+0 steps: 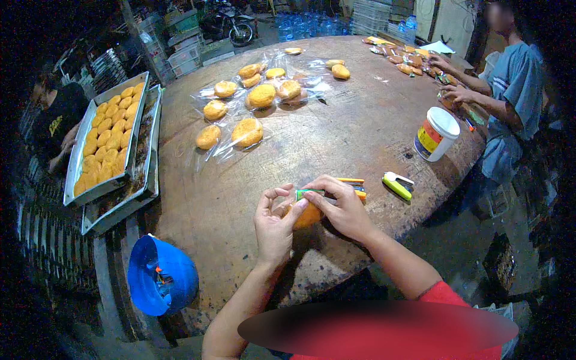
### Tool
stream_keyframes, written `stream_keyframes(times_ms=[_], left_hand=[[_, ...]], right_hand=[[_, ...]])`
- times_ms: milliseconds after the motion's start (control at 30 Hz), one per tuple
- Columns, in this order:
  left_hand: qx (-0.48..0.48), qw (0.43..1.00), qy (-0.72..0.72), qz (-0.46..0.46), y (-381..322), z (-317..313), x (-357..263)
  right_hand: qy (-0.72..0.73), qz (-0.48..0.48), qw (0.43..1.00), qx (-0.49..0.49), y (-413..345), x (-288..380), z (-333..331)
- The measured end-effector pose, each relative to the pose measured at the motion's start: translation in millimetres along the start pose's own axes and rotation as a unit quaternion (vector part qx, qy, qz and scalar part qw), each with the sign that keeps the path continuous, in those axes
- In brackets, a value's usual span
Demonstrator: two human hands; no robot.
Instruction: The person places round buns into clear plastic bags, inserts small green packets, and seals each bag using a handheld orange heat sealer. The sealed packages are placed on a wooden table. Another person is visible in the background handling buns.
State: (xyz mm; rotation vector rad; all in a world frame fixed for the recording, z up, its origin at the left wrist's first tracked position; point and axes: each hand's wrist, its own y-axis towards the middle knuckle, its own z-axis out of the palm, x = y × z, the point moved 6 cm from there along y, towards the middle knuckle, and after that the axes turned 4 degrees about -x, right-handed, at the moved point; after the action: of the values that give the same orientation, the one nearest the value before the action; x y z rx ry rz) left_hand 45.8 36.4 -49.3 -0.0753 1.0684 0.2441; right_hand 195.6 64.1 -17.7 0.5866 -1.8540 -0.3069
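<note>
Both my hands work at one golden bun (307, 217) in a clear plastic bag, just above the wooden table. My left hand (279, 220) pinches the bag's top edge with thumb and fingers. From the other side, my right hand (339, 204) holds a small green label strip (309, 192) against that edge, partly covered by my fingers. Behind my right hand lies an orange stapler (360, 194), half hidden. A lime-green and white stapler (398, 186) rests farther right. Several bagged buns (247, 132) lie on the table ahead.
A white tub (437, 134) stands on the right of the wooden table (333, 148). At left, a metal tray of buns (105, 135) rests on another tray (150, 157). A blue container (180, 279) sits near the left edge. One person (513, 85) handles packaged bread (407, 60); another (58, 117) stands left.
</note>
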Motion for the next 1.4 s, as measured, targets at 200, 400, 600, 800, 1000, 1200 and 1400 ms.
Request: stream_keyframes(times_ms=[200,400,600,800,1000,1200,1400], left_hand=[[0.017,1.000,0.018,0.001,2.4,-1.5,3.3],[0.002,0.999,0.029,0.021,-4.3,1.9,2.4],[-0.004,0.989,0.109,0.104,-20.4,11.6,-17.2],[0.017,0.968,0.206,0.141,-33.7,18.7,-23.4],[0.021,0.962,0.230,0.143,-36.2,20.0,-23.8],[0.024,0.964,0.231,0.131,-36.9,20.6,-16.5],[0.012,0.977,0.181,0.114,-25.9,17.4,-9.8]], right_hand=[[0.052,0.132,0.990,-0.004,6.4,-22.7,-20.3],[-0.411,-0.017,0.894,0.176,4.9,-31.2,-44.4],[-0.024,0.082,0.996,-0.037,16.9,-17.5,-54.8],[0.343,0.047,0.926,-0.147,15.5,16.9,-30.2],[0.290,0.119,0.933,-0.174,19.2,24.6,-2.4],[0.080,0.032,0.973,-0.214,20.0,35.8,-1.3],[0.222,0.110,0.947,-0.203,27.2,6.3,-12.0]])
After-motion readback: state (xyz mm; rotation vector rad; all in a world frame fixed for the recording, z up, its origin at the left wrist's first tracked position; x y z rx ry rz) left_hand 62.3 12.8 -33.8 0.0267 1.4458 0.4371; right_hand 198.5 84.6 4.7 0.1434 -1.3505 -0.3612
